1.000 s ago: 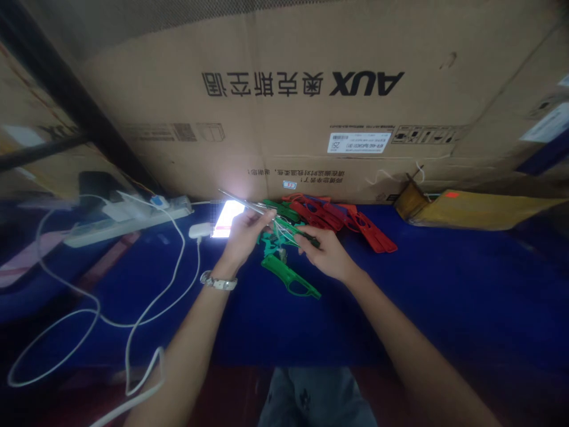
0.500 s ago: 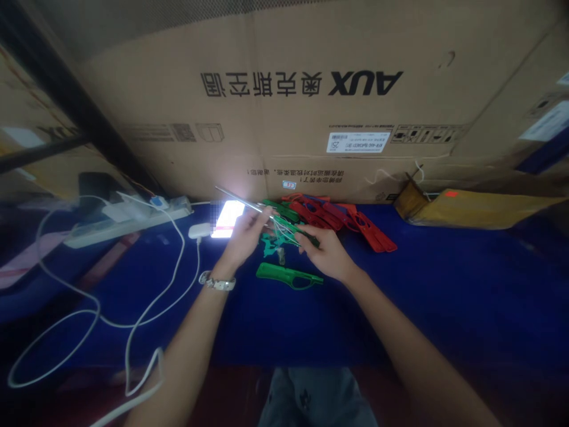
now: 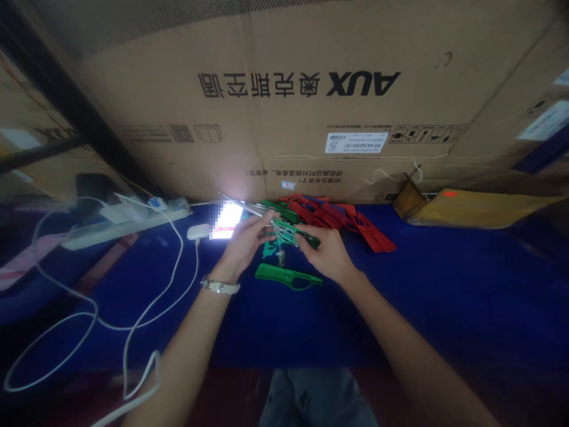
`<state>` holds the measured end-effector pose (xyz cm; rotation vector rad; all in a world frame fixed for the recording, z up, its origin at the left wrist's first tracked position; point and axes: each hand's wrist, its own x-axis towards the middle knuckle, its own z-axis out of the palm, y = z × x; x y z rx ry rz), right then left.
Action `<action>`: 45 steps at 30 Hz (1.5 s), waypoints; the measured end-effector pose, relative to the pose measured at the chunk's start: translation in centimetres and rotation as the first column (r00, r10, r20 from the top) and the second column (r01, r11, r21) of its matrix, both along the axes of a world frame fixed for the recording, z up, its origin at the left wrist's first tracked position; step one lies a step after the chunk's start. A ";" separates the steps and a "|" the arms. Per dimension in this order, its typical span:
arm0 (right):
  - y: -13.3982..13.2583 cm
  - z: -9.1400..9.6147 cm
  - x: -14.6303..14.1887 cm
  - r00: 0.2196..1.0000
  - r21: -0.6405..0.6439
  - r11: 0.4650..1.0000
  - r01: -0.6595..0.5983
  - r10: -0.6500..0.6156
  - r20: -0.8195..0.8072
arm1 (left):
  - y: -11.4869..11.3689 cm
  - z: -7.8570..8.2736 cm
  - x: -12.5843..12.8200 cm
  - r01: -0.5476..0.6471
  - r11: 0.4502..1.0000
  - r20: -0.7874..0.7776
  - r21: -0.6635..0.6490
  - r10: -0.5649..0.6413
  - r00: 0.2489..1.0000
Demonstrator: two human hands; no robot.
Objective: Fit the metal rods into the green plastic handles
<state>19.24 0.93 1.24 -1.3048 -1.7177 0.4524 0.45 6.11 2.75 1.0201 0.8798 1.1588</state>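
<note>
Both my hands are raised over the blue tabletop, on one assembly that looks like a long-nosed lighter. My left hand is closed around the front end, where a thin metal tube points up and left. My right hand grips the other end of the green lighter shell. Thin pale wires show between the hands; their ends are hard to make out. Nearer me lies a loose green shell half with a trigger loop. Small teal parts and a small clear-looking piece sit under the hands.
Red shells and another green shell are heaped behind the hands. A lit phone screen, a white charger, looping cables and a power strip lie left. A yellow packet sits right; a cardboard box walls the back.
The metal tube's tip has dipped slightly and moved a little right. My left wrist has turned a bit. Both hands keep their hold, and the loose parts lie as before.
</note>
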 end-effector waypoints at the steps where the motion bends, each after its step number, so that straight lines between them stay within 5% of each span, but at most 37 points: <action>1: 0.0 0.0 0.0 1.000 0.021 1.000 0.006 -0.006 0.007 | -0.1 0.0 0.1 -0.008 1.000 0.007 -0.002 0.008 1.000; 14: -0.3 0.4 -0.3 1.000 0.018 1.000 0.010 -0.010 -0.021 | -0.3 -0.1 0.9 -0.211 0.952 -0.011 0.221 0.219 0.976; 22: -0.4 0.7 -0.2 0.997 -0.034 0.999 -0.018 0.015 -0.079 | 0.0 -0.2 0.7 -0.185 0.948 -0.010 0.260 0.194 0.981; 28: 0.1 0.3 0.3 0.852 -0.263 0.907 -0.328 0.163 -0.497 | 0.3 -0.6 0.5 -0.211 0.948 -0.012 0.238 0.220 0.975; 32: 0.5 0.0 0.4 0.783 -0.285 0.879 -0.383 0.146 -0.604 | 0.2 -0.5 0.3 -0.182 0.967 -0.019 0.177 0.188 0.982; 38: 0.5 0.1 0.5 0.863 -0.275 0.891 -0.362 0.210 -0.459 | -0.1 -0.3 0.3 -0.068 0.991 -0.025 0.113 0.071 0.997; 45: 0.5 -0.3 1.0 0.969 -0.040 0.978 -0.206 0.198 -0.148 | 0.0 -0.2 0.3 -0.051 0.998 0.000 0.044 0.051 0.999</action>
